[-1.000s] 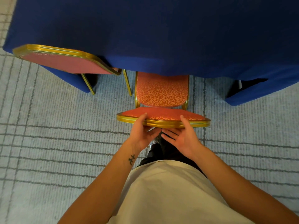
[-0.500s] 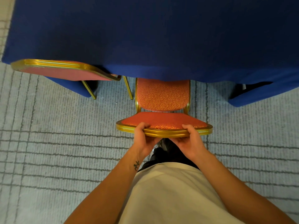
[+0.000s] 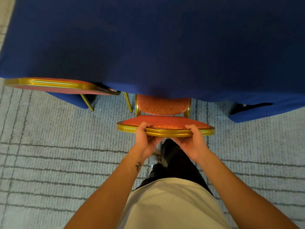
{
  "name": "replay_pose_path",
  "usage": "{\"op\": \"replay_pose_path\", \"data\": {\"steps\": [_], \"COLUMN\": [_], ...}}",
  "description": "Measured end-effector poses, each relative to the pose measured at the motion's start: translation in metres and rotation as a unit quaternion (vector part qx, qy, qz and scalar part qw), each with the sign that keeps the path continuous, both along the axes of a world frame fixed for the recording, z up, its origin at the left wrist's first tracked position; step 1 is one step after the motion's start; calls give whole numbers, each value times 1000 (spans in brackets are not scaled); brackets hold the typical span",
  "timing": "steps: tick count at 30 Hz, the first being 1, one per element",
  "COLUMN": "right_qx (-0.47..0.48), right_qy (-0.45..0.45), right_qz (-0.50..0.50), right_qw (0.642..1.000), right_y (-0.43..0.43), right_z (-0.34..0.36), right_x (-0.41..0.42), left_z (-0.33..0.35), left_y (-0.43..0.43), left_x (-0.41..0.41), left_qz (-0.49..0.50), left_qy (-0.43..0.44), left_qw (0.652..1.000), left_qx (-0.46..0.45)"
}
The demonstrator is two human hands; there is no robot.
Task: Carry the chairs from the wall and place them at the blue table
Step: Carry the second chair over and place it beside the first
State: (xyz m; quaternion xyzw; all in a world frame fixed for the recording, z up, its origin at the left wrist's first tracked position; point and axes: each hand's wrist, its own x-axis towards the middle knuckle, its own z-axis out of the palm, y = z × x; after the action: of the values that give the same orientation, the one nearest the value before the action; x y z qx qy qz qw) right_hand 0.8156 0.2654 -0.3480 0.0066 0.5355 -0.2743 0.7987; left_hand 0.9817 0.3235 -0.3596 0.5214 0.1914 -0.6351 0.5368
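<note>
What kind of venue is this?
Probably a banquet or conference hall. The signs are a gold-framed metal chair with red patterned upholstery, a matching second chair to its left, a table draped in dark blue cloth, and grey carpet with a dark line grid.

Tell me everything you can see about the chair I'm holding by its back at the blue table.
The chair has a gold metal-looking frame and orange-red patterned padding on seat and backrest. It is upright, facing the blue table, its seat's front hidden beneath the table's edge; its legs are out of view. The left hand and right hand both grip the backrest's top rail.
</note>
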Motion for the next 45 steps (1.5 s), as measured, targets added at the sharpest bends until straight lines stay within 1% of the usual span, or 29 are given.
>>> {"op": "replay_pose_path", "data": {"steps": [5,12,18,29,34,36,39,42,45], "right_qx": [1,-22,-40,-42,-24,-6,-28,-47,-62], "right_qy": [12,22,24,27,18,36,57,28,3], "right_qz": [0,13,15,12,32,62,164,243,308], "right_qw": [1000,999,999,999,999,997,985,968,950], "right_y": [-38,-96,-137,-137,-129,-123,-112,-98,-87], "right_z": [-3,-1,-6,-12,-7,-1,7,18,29], "right_x": [30,66,86,86,79,78,79,86,104], "left_z": [-3,-6,-5,-5,5,6,11,18,30], "left_y": [-43,-102,-141,-140,-125,-118,-104,-85,-64], "left_x": [27,57,76,74,80,81,79,81,90], "left_qz": [-3,0,16,10,-36,-37,-27,-8,43], "left_qy": [-24,-70,-73,-75,-38,-49,-67,-80,-87], "left_qw": [1000,998,997,997,999,998,997,997,995], "left_qx": [10,-2,3,12,-14,-8,1,-1,-3]}}
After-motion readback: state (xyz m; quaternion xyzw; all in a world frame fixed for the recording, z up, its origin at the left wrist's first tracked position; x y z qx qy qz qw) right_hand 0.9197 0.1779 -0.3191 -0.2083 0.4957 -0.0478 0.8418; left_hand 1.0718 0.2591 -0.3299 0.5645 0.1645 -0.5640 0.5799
